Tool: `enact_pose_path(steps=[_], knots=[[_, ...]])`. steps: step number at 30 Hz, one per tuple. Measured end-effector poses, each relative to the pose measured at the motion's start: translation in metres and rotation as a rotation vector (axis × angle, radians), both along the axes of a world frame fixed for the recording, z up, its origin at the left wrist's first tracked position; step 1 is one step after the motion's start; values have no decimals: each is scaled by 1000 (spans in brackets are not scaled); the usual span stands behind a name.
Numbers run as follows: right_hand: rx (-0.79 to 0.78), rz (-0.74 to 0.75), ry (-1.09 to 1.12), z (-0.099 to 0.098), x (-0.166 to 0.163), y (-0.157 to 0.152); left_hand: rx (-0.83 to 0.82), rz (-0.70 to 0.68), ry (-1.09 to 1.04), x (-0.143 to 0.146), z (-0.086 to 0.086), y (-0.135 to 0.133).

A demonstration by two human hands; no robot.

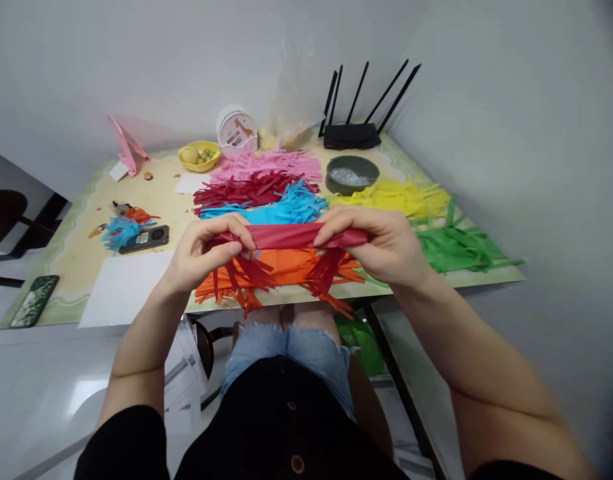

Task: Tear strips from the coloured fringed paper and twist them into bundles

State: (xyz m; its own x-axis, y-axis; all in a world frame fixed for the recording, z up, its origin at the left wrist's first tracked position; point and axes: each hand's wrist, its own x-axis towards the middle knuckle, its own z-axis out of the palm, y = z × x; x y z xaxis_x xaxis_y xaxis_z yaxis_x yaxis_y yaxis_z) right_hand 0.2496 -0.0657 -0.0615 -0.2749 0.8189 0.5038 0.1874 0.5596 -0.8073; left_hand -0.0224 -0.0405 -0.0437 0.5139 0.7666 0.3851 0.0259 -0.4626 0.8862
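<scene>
A dark red strip of fringed tissue paper (285, 236) is stretched level between my two hands, above the table's near edge. My left hand (206, 248) pinches its left end, and my right hand (371, 241) pinches the right end. Cut fringes hang down below each hand. Behind and under it lies orange fringed paper (286, 267), partly hidden by the strip. Just beyond is blue fringed paper (271, 210), with a dark red fringed pile (251, 190) and a pink one (276, 164) farther back.
Yellow (396, 198) and green fringed paper (456, 248) lie at the right. A dark green bowl (352, 183) holds clear plastic. At the back stand a black router (352, 136), a white tub (237, 130) and a yellow fruit bowl (214, 164). A phone (35, 301) and white sheet (119, 287) lie left.
</scene>
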Motion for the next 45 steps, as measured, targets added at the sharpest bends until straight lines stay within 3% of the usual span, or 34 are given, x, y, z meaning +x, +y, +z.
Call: enact_pose_path(steps=[8, 17, 21, 24, 27, 35, 41, 45], knots=[[98, 39, -101, 6, 4, 2, 260, 268, 143, 13, -2, -8], [68, -259, -213, 8, -9, -10, 263, 354, 313, 14, 2, -10], [-1, -320, -175, 7, -12, -12, 157, 270, 205, 15, -1, -7], [-89, -238, -32, 5, -13, -13, -59, 137, 83, 16, -2, -8], [-139, -160, 104, 3, -14, -12, -175, 94, -8, 15, -3, -8], [-192, -50, 272, -4, -16, -7, -279, 48, -166, 12, -12, -5], [-96, -37, 241, -1, -17, -6, -251, 23, -243, 16, -14, -2], [-69, -60, 165, -1, -17, -6, -197, 40, -186, 15, -14, -1]])
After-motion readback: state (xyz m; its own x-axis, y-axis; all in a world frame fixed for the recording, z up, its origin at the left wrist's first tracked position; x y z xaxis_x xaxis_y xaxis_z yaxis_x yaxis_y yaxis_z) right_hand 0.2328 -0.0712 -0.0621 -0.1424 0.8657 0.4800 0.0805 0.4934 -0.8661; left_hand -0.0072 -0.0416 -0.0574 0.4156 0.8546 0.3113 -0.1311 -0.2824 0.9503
